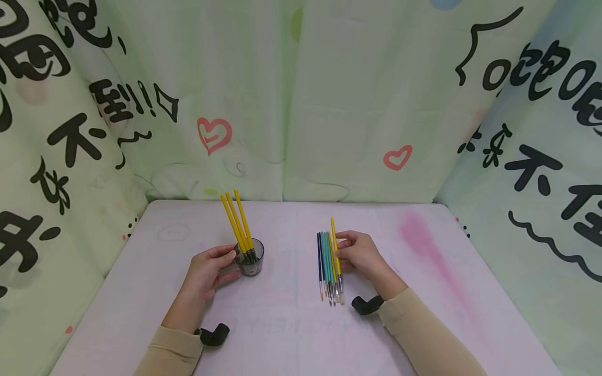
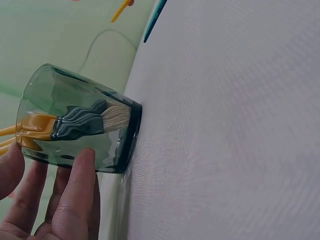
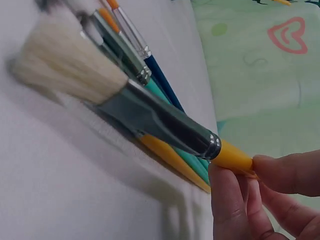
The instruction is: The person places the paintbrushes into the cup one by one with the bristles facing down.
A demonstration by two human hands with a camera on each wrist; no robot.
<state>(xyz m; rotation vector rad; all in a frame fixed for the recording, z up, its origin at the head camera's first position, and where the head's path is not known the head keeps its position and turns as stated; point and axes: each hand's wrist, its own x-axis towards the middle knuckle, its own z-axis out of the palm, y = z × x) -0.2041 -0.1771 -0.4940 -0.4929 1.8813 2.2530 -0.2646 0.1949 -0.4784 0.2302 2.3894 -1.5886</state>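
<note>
My left hand [image 1: 207,271] holds a smoky clear glass [image 1: 256,268] by its side, thumb near the rim. The glass stands upright on the table, and three yellow-handled paintbrushes [image 1: 241,222] lean in it, bristles down. Through the glass wall [image 2: 75,90] in the left wrist view, their pale bristles [image 2: 116,117] show. My right hand [image 1: 362,256] pinches another yellow paintbrush [image 3: 170,122] by its handle, its wide pale bristles raised off the table in the right wrist view. Beside that hand lies a row of paintbrushes [image 1: 325,256] with dark blue, teal and yellow handles.
A pale pink cloth covers the table [image 1: 282,329], with a brighter pink streak [image 1: 432,256] at the right. Printed curtains [image 1: 329,104] enclose the back and both sides. A dark wrist-worn device [image 1: 215,334] sits at each wrist.
</note>
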